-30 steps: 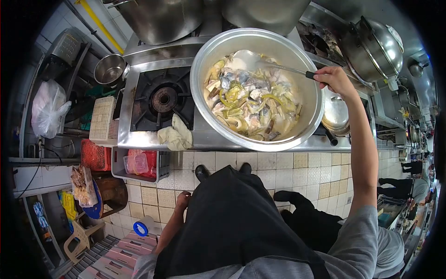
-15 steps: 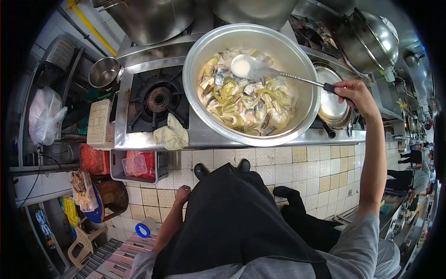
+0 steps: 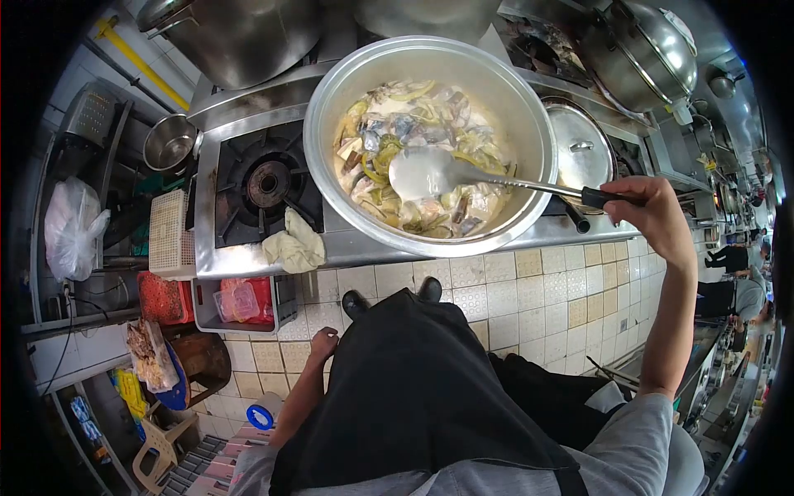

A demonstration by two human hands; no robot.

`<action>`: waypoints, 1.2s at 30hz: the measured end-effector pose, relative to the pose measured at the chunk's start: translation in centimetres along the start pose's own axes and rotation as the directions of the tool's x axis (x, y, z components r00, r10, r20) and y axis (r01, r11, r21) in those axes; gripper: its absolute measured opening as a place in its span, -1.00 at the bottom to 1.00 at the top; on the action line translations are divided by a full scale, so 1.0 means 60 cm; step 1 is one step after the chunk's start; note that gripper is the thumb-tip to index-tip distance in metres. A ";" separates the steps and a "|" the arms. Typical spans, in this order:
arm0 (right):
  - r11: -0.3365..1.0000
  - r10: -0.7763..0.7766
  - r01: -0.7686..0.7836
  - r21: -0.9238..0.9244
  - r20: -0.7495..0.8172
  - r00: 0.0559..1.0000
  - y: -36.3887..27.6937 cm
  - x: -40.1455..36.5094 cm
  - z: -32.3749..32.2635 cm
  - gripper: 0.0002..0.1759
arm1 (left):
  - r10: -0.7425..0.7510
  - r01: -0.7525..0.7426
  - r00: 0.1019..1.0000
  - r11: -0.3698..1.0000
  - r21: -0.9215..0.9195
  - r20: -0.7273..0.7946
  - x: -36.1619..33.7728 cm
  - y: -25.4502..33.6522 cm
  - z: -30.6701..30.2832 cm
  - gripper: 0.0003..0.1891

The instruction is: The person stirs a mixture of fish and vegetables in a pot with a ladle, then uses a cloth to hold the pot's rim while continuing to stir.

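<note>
My right hand (image 3: 649, 211) is closed around the black handle of a long metal ladle (image 3: 423, 175). The ladle's bowl carries whitish liquid and sits over the food in a large, wide metal pot (image 3: 538, 165). Chunks of fish, green vegetable strips and brownish pieces lie in a milky broth (image 3: 413, 132). Down at my side, beside the black apron (image 3: 405, 388), hangs my left hand (image 3: 325, 341). Its fingers are curled and I see nothing in them.
Left of the pot are a gas burner (image 3: 267, 183) and a crumpled cloth (image 3: 295, 244). A metal lid (image 3: 583, 149) lies to the right. Tall pots (image 3: 240, 41) stand behind. Below the stove edge sits a grey crate (image 3: 285, 302). People (image 3: 744, 298) stand far right.
The ladle's bowl has moved down toward the pot's near side, and my right hand has lowered with it. The view has shifted slightly. My left hand stays at my side.
</note>
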State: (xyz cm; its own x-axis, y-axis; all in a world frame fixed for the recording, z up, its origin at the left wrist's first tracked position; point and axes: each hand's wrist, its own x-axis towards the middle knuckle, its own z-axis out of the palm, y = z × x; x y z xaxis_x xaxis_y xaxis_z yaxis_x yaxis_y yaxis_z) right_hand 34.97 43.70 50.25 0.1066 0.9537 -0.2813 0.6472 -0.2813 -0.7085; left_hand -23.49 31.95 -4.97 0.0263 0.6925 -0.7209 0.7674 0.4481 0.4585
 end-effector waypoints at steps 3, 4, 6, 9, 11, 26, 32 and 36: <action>0.997 -0.077 0.074 -0.026 -0.161 0.984 -0.010 -0.011 0.006 -0.71 | -0.033 0.033 0.999 0.999 0.009 -0.003 0.002 0.010 0.002 -0.67; 0.996 -0.070 0.060 -0.059 -0.199 0.977 -0.010 -0.008 0.008 -0.71 | -0.042 0.043 0.999 0.999 0.017 -0.017 -0.001 0.013 0.002 -0.68; 0.995 -0.067 0.047 -0.091 -0.238 0.969 -0.004 0.005 0.010 -0.71 | -0.025 0.025 1.000 1.000 0.009 -0.018 -0.006 0.018 -0.001 -0.68; 0.991 -0.081 0.050 -0.123 -0.263 0.962 0.013 0.047 0.020 -0.72 | -0.004 0.004 1.000 1.000 0.005 -0.016 -0.004 0.015 -0.003 -0.69; 0.987 -0.119 0.084 -0.136 -0.278 0.953 0.027 0.082 0.036 -0.73 | -0.001 0.001 1.000 1.000 0.008 -0.014 -0.003 0.011 -0.002 -0.69; 0.919 -0.171 0.066 -0.390 -0.240 0.956 0.003 0.249 0.099 -0.73 | 0.107 -0.111 0.992 0.992 -0.062 -0.060 -0.013 -0.047 0.027 -0.68; 0.993 -0.075 0.058 -0.101 -0.177 0.981 0.057 0.259 0.077 -0.72 | 0.013 -0.017 1.000 0.985 -0.170 -0.026 -0.032 -0.038 0.026 -0.68; 0.993 0.099 -0.087 0.081 -0.154 0.983 0.066 0.215 0.046 -0.68 | 0.013 -0.018 0.998 0.996 -0.092 -0.053 -0.020 -0.041 0.025 -0.68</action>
State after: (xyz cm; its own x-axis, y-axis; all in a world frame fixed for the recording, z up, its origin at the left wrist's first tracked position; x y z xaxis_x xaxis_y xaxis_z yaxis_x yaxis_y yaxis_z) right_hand 36.83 54.61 42.02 0.2854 0.9261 -0.2467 0.5718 -0.3711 -0.7316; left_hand -24.42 29.16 -5.99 0.0019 0.7275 -0.6861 0.7044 0.4861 0.5173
